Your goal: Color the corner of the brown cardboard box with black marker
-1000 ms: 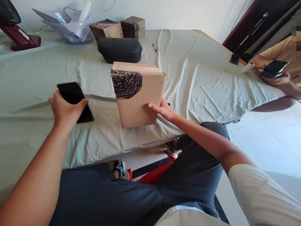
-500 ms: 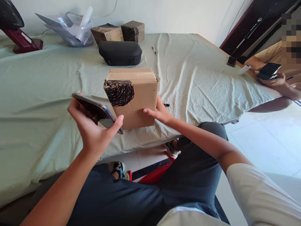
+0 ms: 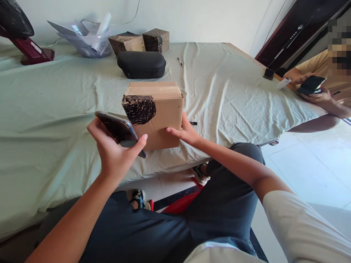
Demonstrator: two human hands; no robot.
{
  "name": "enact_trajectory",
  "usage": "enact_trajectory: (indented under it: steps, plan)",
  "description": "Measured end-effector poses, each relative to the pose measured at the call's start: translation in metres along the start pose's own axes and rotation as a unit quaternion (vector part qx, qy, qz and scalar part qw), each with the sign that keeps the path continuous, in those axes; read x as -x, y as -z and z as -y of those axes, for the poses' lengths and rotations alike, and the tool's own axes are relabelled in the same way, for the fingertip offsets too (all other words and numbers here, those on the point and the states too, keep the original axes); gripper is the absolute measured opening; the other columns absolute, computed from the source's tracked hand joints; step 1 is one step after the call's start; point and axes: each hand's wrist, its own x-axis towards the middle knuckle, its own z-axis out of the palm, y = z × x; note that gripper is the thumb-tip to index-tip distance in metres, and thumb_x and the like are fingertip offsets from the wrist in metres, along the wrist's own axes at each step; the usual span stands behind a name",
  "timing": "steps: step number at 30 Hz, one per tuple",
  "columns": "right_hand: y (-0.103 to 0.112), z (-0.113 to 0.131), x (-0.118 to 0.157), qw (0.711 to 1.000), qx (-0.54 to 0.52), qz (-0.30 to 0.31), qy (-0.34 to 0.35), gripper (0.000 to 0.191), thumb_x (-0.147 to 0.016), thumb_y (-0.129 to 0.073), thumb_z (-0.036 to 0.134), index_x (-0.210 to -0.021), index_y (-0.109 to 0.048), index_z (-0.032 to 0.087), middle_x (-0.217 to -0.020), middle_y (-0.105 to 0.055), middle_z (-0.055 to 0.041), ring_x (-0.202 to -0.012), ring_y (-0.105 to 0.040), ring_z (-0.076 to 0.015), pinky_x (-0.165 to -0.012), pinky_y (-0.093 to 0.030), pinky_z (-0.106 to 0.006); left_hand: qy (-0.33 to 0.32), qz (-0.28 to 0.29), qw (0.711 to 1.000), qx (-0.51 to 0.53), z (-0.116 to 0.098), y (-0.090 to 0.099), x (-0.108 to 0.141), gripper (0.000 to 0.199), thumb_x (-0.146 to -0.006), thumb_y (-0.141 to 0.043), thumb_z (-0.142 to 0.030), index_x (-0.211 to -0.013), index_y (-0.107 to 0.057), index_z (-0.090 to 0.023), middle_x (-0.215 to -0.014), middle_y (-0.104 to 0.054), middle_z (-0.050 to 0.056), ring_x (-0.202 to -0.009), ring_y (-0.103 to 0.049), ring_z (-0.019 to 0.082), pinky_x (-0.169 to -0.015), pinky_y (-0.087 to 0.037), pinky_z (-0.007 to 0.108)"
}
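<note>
My left hand (image 3: 115,149) is closed round a smartphone (image 3: 120,132), which is tilted, its face turned toward the box. A brown cardboard box (image 3: 164,117) stands on the cloth near the table's front edge, with a patch of black scribble on its upper left. My right hand (image 3: 186,132) grips the box's right side, thumb on the near face and the other fingers hidden behind it. A black pen (image 3: 193,123) lies partly hidden just beyond that hand. The phone's lower end is close to the box's left side; whether they touch I cannot tell.
Behind the box lie a black zip case (image 3: 141,64), two scribbled cartons (image 3: 156,40), a plastic basket (image 3: 79,42) of items and a pen (image 3: 180,61). A dark red stand (image 3: 35,53) is at far left. At right, another person's hand (image 3: 319,95) holds a phone.
My left hand has shifted right with the smartphone, closer to the box. My right hand stays on the box. The whole view has moved slightly.
</note>
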Motion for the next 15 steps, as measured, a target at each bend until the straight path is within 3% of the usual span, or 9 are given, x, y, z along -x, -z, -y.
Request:
enact_trajectory:
  steps: [9,15]
  plan:
    - [-0.002,0.005,-0.001,1.000,0.011,-0.007,0.011,0.142,-0.068,-0.095,0.093,-0.185,-0.034,0.039,-0.171,-0.051,-0.0160,-0.170,-0.038,-0.0456,-0.146,-0.034,-0.073,-0.015,0.001,1.000,-0.005,-0.005,-0.004,0.001,0.085,-0.069,-0.089,-0.039,-0.139,-0.040,-0.032,-0.143,-0.060,0.012,-0.127,-0.070,0.033,-0.104,-0.063,0.053]
    - [-0.003,0.008,-0.001,1.000,-0.016,-0.018,-0.005,0.145,-0.069,-0.094,0.093,-0.186,-0.032,0.034,-0.181,-0.044,-0.0182,-0.172,-0.039,-0.0454,-0.142,-0.043,-0.073,-0.006,-0.027,0.999,-0.033,0.010,0.006,-0.019,0.092,-0.069,-0.090,-0.044,-0.148,-0.049,-0.023,-0.146,-0.068,0.016,-0.126,-0.073,0.035,-0.110,-0.062,0.057]
